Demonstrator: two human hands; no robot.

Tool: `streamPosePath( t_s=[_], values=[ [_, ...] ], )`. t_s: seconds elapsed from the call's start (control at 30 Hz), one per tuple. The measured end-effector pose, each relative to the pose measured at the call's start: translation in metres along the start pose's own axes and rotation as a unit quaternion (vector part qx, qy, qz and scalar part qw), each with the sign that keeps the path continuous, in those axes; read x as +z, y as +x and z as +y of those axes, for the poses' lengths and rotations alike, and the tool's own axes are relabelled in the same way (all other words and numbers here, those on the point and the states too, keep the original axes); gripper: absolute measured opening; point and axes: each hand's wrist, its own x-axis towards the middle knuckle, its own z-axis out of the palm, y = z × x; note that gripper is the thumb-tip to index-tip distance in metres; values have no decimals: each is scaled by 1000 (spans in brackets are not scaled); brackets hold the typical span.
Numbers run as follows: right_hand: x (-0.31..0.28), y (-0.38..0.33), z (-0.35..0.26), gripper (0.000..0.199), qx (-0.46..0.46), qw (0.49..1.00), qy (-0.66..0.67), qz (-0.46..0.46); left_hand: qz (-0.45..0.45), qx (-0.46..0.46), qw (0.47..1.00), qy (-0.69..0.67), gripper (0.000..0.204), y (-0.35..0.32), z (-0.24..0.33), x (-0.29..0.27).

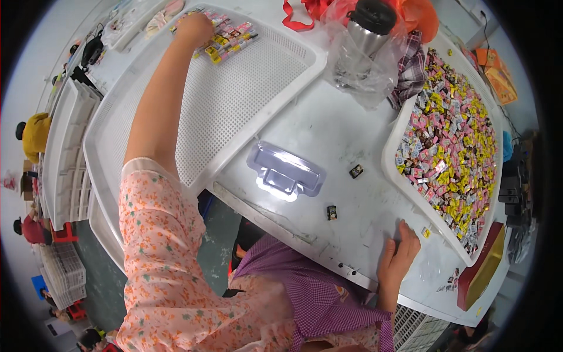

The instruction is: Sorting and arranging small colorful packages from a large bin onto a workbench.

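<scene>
My left arm stretches over a white perforated tray (234, 111). My left hand (195, 29) is at its far end, above rows of small yellow, pink and black packs (226, 44); its fingers are hidden behind the back of the hand. On the table's right side, near the front edge, my right hand (400, 252) rests with fingers stretched out and nothing in them. A clear moulded plastic shell (287, 170) lies on the table between my arms. Two small black pieces, one farther off (356, 171) and one nearer (332, 212), lie right of it.
A white bin (390, 155) heaped with small colourful pieces stands at the right. Beyond the shell, a steel flask with a black lid (372, 23) stands in a clear plastic bag beside checked cloth (410, 67). Stacked white trays (67, 146) are at the left.
</scene>
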Motion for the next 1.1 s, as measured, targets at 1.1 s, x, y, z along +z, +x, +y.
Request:
streamPosePath(
  t_s=[1.1],
  values=[
    [-9,-13,4,25,-178,959,37,216,-200,380,889,-163,61,-309,154,-68]
  ],
)
